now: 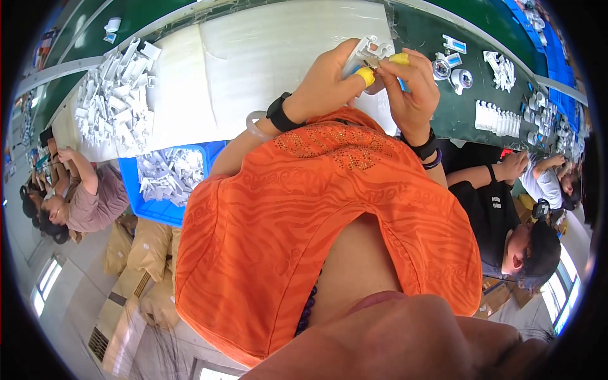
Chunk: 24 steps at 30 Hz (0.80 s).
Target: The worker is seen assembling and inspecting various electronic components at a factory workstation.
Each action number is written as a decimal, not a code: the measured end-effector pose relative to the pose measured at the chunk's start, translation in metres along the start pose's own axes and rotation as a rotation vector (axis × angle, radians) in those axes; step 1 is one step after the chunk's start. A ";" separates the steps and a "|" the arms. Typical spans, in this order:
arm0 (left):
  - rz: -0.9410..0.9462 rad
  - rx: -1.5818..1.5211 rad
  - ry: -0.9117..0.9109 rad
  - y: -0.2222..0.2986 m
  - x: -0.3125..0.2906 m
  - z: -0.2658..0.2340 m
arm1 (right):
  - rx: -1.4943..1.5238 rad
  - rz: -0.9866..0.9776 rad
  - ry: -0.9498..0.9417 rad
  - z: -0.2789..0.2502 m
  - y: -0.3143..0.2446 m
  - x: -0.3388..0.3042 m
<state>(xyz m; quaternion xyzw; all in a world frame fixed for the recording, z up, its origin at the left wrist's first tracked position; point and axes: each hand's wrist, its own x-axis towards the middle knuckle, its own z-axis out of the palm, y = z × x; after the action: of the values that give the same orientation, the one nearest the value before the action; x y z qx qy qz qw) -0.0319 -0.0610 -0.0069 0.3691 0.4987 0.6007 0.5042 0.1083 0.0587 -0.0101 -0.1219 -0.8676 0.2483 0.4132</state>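
Taking the hands as the clock's centre, the left hand [332, 79] has its grip closed round the white part [363, 50], held up over the near edge of the desk [415, 28]. The right hand [411, 92] comes in from about 4 o'clock, its grip narrow, fingertips meeting at the part; whether they pinch something small there, I cannot tell. Yellow covers wrap the left thumb and a right finger.

Toward 9 o'clock lies a loose pile [120, 104], beyond the pale mat [266, 69]; at 8 o'clock, a blue bin [147, 206] of similar pieces. Round pieces [461, 79] sit at 3 o'clock, with a row [498, 119] of white ones just past them.

The likeliest trouble is a slip: the smooth covers could skid on hard plastic. Pressing off-line might bend or crack a thin edge, and anything small let go could fall into the lap, at 6 o'clock.
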 end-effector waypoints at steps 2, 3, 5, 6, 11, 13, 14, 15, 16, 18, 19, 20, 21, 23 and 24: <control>0.002 0.007 -0.002 -0.001 0.000 0.000 | -0.002 0.006 0.003 0.000 0.000 -0.001; 0.004 0.013 -0.002 -0.001 -0.001 0.000 | -0.006 0.000 0.008 0.000 0.000 -0.001; 0.006 0.034 -0.012 -0.001 -0.001 0.000 | -0.009 -0.005 0.014 0.000 0.000 -0.001; 0.010 0.056 -0.021 -0.001 -0.001 -0.001 | -0.011 -0.011 0.020 0.000 0.000 0.000; 0.012 0.008 -0.028 0.000 -0.002 0.000 | -0.006 -0.012 0.033 0.000 -0.002 -0.001; 0.008 -0.008 -0.028 -0.003 -0.002 0.001 | 0.003 -0.014 0.021 0.000 0.001 -0.002; 0.026 -0.003 -0.023 -0.005 -0.001 0.001 | 0.003 -0.014 0.021 0.000 0.000 -0.002; 0.045 0.002 -0.016 -0.007 -0.001 0.001 | -0.007 -0.008 0.015 0.001 0.000 -0.002; 0.045 0.003 -0.014 -0.009 -0.001 0.000 | -0.016 -0.002 0.008 0.001 0.000 -0.002; 0.074 0.012 -0.063 -0.013 0.000 -0.005 | -0.027 0.001 0.013 0.000 -0.002 -0.001; 0.072 0.015 -0.062 -0.012 0.000 -0.004 | -0.041 0.005 0.018 0.001 -0.002 -0.001; 0.120 0.033 -0.048 -0.011 0.001 -0.001 | -0.039 0.007 0.020 0.001 -0.001 -0.002; 0.168 0.051 -0.029 -0.009 0.001 0.001 | -0.041 0.002 0.009 0.000 0.001 -0.002; 0.139 0.026 -0.005 -0.004 0.000 0.003 | -0.039 -0.004 -0.003 0.001 0.002 -0.002; 0.110 -0.002 0.011 -0.004 0.000 0.004 | -0.045 -0.010 -0.010 0.000 0.002 -0.001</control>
<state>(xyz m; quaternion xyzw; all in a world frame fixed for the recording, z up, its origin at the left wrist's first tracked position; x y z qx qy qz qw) -0.0278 -0.0599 -0.0096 0.3922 0.4799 0.6300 0.4681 0.1091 0.0596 -0.0117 -0.1255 -0.8755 0.2274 0.4075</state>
